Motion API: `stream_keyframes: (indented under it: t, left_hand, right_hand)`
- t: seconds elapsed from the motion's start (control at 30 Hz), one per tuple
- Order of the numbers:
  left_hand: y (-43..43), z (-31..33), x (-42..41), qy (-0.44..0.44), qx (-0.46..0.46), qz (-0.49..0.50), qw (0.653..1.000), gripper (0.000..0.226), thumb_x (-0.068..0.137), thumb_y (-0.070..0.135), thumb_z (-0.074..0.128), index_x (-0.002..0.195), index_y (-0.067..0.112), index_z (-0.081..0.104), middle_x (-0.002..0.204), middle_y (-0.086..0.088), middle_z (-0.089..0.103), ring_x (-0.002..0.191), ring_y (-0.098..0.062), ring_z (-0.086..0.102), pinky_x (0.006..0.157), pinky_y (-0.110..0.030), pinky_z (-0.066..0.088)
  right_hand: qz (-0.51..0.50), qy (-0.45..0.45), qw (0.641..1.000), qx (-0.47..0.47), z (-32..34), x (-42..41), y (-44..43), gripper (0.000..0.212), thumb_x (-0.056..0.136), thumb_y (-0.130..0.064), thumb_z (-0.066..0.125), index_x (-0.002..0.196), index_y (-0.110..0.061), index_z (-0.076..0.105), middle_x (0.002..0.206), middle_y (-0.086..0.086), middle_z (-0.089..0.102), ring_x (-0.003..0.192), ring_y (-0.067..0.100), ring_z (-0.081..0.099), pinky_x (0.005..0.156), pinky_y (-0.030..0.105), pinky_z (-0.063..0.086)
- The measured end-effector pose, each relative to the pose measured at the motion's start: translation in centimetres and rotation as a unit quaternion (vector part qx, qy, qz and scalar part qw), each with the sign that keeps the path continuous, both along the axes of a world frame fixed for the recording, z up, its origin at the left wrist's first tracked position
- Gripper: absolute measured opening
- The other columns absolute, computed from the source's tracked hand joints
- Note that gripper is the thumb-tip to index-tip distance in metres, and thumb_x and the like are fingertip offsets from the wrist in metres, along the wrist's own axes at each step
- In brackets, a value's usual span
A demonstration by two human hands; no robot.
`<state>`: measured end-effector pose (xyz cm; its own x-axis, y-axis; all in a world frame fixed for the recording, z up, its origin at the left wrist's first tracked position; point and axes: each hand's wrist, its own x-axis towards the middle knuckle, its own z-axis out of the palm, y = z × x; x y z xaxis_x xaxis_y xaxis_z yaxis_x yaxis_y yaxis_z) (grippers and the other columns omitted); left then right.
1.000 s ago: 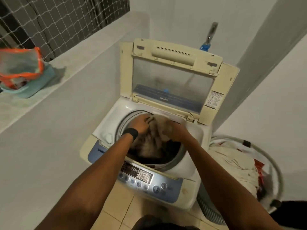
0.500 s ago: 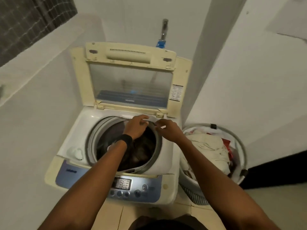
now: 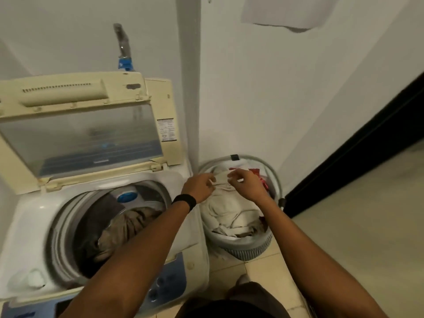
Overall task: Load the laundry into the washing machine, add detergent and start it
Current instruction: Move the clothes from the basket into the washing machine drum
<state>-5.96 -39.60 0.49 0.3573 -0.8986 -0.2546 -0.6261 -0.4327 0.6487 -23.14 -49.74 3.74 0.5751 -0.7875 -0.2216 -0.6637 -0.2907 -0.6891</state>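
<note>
The top-loading washing machine [image 3: 34,216] stands at the left with its lid [image 3: 75,138] raised. Brown clothes [image 3: 124,228] lie inside the drum. To its right, on the floor, sits a round grey laundry basket [image 3: 250,249] full of cream cloth [image 3: 231,214] with a red item [image 3: 259,175] at the back. My left hand [image 3: 200,187], a black band on its wrist, and my right hand [image 3: 246,183] hover over the basket's far side with fingers curled and apart, holding nothing I can see.
A tap with a blue fitting [image 3: 125,63] hangs on the wall behind the washer. The blue control panel [image 3: 169,281] runs along the washer's front. A wall corner stands between washer and basket. A dark doorway edge [image 3: 358,152] runs at the right, beige floor tiles beside it.
Both hands left the drum, where they had pushed brown clothes in, and moved right to above the basket. My view swung right with them.
</note>
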Motion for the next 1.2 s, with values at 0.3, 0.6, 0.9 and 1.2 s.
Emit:
stream_keyframes:
  t: [0.3, 0.6, 0.9, 1.2]
  left_hand:
    - [-1.2, -6.6, -3.5, -0.347, 0.28, -0.275, 0.852, 0.032, 0.101, 0.026, 0.057, 0.132, 0.023, 0.062, 0.141, -0.004, 0.058, 0.137, -0.03, 0.046, 0.122, -0.054, 0.021]
    - [-4.2, -4.8, -1.7, -0.249, 0.193, -0.259, 0.913, 0.025, 0.103, 0.015, 0.05, 0.122, 0.01, 0.065, 0.129, -0.01, 0.064, 0.119, -0.03, 0.062, 0.097, -0.037, 0.049]
    - [-2.3, -6.8, -1.6, -0.321, 0.205, -0.214, 0.899, 0.026, 0.104, 0.016, 0.046, 0.12, 0.015, 0.067, 0.126, -0.006, 0.067, 0.12, -0.027, 0.062, 0.107, -0.044, 0.043]
    - [-3.9, -3.3, -1.1, 0.068, 0.017, -0.102, 0.992, 0.01, 0.098, 0.022, 0.061, 0.09, 0.025, 0.058, 0.071, 0.004, 0.054, 0.074, -0.022, 0.054, 0.061, -0.026, 0.037]
  right_hand:
    - [-0.069, 0.01, 0.997, 0.018, -1.5, -7.0, -1.6, 0.015, 0.095, -0.023, 0.067, 0.109, -0.021, 0.073, 0.111, -0.008, 0.072, 0.1, 0.01, 0.065, 0.092, 0.03, 0.051]
    - [-0.037, 0.03, 0.996, 0.076, -3.1, -6.5, -0.8, 0.017, 0.093, -0.018, 0.068, 0.11, -0.021, 0.073, 0.099, -0.001, 0.071, 0.095, 0.021, 0.068, 0.093, 0.04, 0.055]
    - [-0.037, 0.052, 0.993, 0.103, -4.4, -7.5, 0.1, 0.019, 0.093, -0.023, 0.07, 0.112, -0.024, 0.072, 0.104, 0.007, 0.07, 0.095, 0.023, 0.069, 0.091, 0.039, 0.056]
    - [-0.005, 0.019, 0.995, 0.099, -4.4, -5.0, 1.4, 0.051, 0.091, -0.021, 0.074, 0.138, -0.024, 0.055, 0.113, 0.002, 0.064, 0.097, 0.024, 0.067, 0.084, 0.034, 0.058]
